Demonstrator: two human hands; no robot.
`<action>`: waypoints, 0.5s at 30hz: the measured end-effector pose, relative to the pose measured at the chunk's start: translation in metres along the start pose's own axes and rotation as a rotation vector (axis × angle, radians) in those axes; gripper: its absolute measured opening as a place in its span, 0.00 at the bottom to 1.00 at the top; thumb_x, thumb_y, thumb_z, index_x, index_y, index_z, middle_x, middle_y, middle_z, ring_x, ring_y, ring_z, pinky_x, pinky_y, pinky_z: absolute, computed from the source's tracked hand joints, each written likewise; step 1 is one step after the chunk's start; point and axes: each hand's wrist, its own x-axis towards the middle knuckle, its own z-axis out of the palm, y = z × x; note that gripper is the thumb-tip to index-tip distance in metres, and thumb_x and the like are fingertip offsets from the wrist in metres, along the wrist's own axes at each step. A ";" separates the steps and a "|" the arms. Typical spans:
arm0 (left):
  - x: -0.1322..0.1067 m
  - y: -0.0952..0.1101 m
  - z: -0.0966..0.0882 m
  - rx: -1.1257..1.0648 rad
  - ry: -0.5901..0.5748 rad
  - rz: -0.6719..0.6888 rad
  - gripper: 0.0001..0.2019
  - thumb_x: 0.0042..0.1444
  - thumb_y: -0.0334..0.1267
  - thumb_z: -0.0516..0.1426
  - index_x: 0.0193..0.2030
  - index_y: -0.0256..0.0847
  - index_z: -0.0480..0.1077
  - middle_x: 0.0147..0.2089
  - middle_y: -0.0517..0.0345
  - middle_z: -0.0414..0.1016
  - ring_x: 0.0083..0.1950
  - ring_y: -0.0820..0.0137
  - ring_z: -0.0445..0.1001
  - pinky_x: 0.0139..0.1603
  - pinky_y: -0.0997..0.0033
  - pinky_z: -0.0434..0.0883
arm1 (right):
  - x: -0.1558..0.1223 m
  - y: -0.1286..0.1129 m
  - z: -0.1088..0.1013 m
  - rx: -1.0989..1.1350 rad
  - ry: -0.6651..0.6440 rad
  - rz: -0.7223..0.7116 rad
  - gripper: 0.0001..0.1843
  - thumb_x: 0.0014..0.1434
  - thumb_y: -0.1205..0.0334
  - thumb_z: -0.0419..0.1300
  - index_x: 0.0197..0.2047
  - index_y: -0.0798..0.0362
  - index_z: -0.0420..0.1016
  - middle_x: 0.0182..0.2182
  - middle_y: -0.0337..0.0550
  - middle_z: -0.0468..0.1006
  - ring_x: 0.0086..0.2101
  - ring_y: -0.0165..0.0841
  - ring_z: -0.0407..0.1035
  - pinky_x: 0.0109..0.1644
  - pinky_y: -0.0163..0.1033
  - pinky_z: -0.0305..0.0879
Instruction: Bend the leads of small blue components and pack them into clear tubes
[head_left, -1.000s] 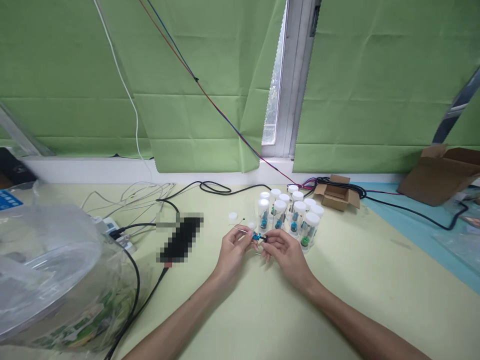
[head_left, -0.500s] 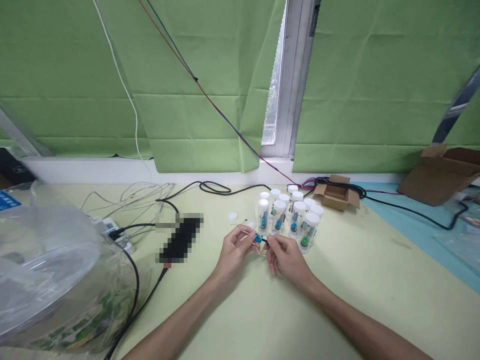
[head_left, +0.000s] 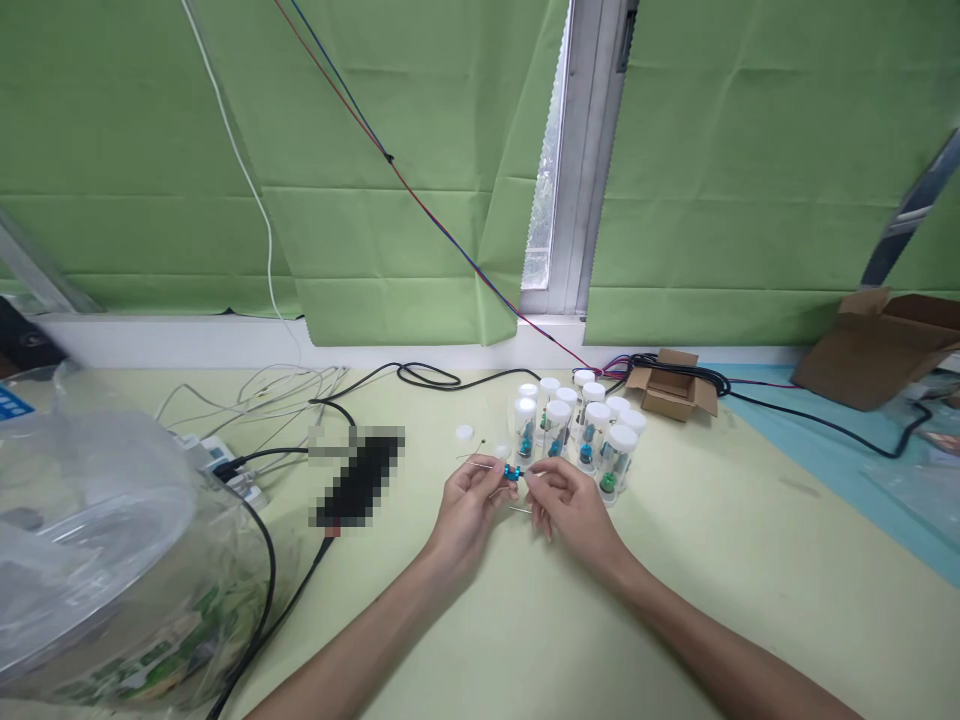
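My left hand point(head_left: 466, 502) is closed, its thumb and fingers pinching a small blue metal part point(head_left: 513, 472) with thin wires sticking out. At the other side, the thumb and forefinger of my right hand point(head_left: 576, 503) close on the part's short black end. A thin rod point(head_left: 519, 510) shows below the part, between my hands. Just beyond them stand several clear tubes with white caps point(head_left: 556, 425), holding similar blue or green parts. A loose white cap point(head_left: 464, 433) lies on the table past my left hand.
A pixelated dark object point(head_left: 360, 480) and black cables lie to the left, beside a large clear plastic container point(head_left: 112, 560). A small open cardboard box point(head_left: 667, 392) stands behind the tubes, and a bigger box point(head_left: 874, 350) is at far right. Green blinds hang behind.
My right fingers have shifted slightly left and up along the part, so less of its black end shows. The blue part has turned a little. The left hand keeps its hold.
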 end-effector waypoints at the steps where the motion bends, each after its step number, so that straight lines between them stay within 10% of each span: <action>1: 0.000 0.000 -0.001 -0.007 0.005 0.002 0.09 0.49 0.38 0.65 0.31 0.38 0.70 0.29 0.60 0.74 0.30 0.75 0.72 0.37 0.75 0.71 | -0.001 0.000 0.000 -0.007 0.002 -0.022 0.17 0.57 0.48 0.62 0.42 0.52 0.70 0.26 0.37 0.73 0.21 0.29 0.69 0.19 0.31 0.62; 15: -0.001 -0.001 -0.001 0.050 -0.038 0.029 0.09 0.52 0.39 0.64 0.32 0.38 0.69 0.30 0.60 0.73 0.31 0.75 0.72 0.37 0.74 0.71 | -0.003 -0.004 -0.001 -0.132 -0.037 -0.046 0.13 0.61 0.51 0.58 0.35 0.53 0.69 0.22 0.36 0.70 0.20 0.28 0.63 0.23 0.33 0.61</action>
